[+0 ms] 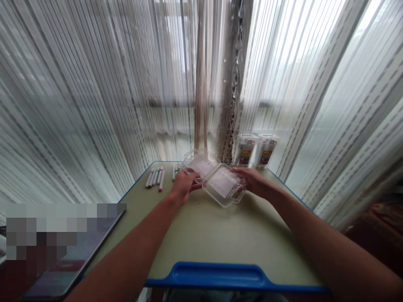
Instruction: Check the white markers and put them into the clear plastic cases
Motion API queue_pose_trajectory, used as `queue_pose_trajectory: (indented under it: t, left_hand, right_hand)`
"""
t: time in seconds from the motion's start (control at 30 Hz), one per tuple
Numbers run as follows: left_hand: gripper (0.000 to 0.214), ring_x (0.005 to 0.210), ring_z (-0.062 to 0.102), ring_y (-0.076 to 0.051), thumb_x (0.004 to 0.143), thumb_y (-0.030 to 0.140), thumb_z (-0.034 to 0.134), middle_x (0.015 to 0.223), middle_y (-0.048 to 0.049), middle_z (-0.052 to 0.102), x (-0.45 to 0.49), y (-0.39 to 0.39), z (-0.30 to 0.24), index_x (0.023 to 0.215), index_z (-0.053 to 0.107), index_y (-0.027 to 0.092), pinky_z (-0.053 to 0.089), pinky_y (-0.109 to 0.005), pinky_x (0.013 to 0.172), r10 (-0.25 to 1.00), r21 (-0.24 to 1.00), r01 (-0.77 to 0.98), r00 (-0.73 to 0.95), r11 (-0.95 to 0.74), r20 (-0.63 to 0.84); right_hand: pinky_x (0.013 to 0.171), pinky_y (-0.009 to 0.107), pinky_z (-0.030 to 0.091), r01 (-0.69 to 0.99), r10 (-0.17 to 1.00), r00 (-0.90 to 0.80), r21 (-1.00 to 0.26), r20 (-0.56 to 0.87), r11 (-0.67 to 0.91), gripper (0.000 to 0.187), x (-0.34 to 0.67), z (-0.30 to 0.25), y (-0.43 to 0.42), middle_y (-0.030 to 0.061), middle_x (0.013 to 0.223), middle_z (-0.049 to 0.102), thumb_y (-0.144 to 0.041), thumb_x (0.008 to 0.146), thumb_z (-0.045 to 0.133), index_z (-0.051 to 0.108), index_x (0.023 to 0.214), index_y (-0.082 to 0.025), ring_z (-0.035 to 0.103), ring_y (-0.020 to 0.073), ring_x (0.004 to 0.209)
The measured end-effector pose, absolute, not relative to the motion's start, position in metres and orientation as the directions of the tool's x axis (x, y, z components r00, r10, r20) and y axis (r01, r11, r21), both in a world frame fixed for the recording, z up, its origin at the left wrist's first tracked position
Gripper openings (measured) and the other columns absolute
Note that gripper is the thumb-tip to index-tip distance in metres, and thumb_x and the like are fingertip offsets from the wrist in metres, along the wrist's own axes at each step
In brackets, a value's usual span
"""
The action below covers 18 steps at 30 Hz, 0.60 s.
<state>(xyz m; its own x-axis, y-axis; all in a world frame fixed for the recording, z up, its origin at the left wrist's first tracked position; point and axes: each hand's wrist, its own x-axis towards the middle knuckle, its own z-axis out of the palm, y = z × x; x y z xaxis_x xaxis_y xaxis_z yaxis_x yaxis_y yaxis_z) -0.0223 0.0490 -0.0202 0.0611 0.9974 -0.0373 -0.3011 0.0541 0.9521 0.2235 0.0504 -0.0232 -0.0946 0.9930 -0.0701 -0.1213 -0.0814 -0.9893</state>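
A clear plastic case [220, 184] is spread open on its hinge above the table, with a whitish sheet or label showing in each half. My left hand [185, 184] grips its left half near the hinge, fingers closed on the edge. On the other side, my right hand [250, 181] holds the right half by its outer edge, some fingers hidden behind the plastic. White markers [155, 177] with coloured ends lie in a group left of my left hand. More markers [174, 172] lie partly hidden behind that hand.
Two upright clear boxes with labels, a left one [245, 153] and a right one [266, 153], stand at the table's back right. A flat screen device [94, 239] sits at the left edge. The table [220, 239] has a blue front tray [218, 274]. Striped curtains [94, 84] hang behind.
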Motion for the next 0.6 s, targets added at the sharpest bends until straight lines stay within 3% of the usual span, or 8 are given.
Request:
queue_pose_trajectory:
  t: [0.1, 0.23, 0.43, 0.6]
  left_hand:
    - [0.024, 0.061, 0.069, -0.015, 0.077, 0.015, 0.075, 0.075, -0.003, 0.067, -0.024, 0.049, -0.018, 0.09, 0.056, 0.014, 0.063, -0.029, 0.058, 0.997, 0.946, -0.319, 0.065, 0.064, -0.045]
    - [0.023, 0.057, 0.065, -0.012, 0.083, 0.03, 0.071, 0.072, 0.0003, 0.063, -0.031, 0.053, -0.017, 0.093, 0.056, 0.016, 0.062, -0.029, 0.057, 0.997, 0.963, -0.263, 0.057, 0.061, -0.047]
    - [0.02, 0.044, 0.056, -0.011, 0.08, 0.03, 0.076, 0.061, 0.0003, 0.06, -0.033, 0.055, -0.027, 0.083, 0.063, 0.014, 0.049, -0.023, 0.043, 0.991, 0.996, 0.082, 0.128, 0.015, -0.026]
    - [0.016, 0.04, 0.052, -0.014, 0.077, 0.025, 0.075, 0.051, 0.0007, 0.061, -0.032, 0.047, -0.027, 0.089, 0.069, 0.015, 0.039, -0.022, 0.041, 0.98, 0.918, 0.384, 0.197, -0.099, 0.024]
  right_hand:
    - [0.04, 0.021, 0.049, -0.108, 0.999, -0.025, -0.993, -0.041, -0.043, 0.013, 0.227, -0.03, 0.056, 0.0026, 0.065, 0.067, -0.018, 0.074, 0.079, 0.07, 0.084, -0.014, 0.058, 0.0112, 0.047]
    - [0.04, 0.021, 0.049, -0.061, 0.997, -0.012, -0.996, -0.071, -0.072, 0.014, 0.243, -0.032, 0.059, 0.0027, 0.065, 0.068, -0.014, 0.073, 0.078, 0.074, 0.086, -0.013, 0.057, 0.0102, 0.046]
    - [0.032, 0.018, 0.04, 0.087, 0.982, -0.114, -0.986, -0.153, -0.144, 0.021, 0.269, -0.025, 0.05, 0.0038, 0.061, 0.068, -0.015, 0.066, 0.083, 0.079, 0.086, -0.009, 0.049, 0.0074, 0.038]
    - [0.031, 0.018, 0.036, 0.23, 0.962, -0.177, -0.959, -0.209, -0.166, 0.026, 0.28, -0.021, 0.045, 0.002, 0.055, 0.066, -0.019, 0.063, 0.086, 0.08, 0.086, -0.01, 0.047, 0.0074, 0.037]
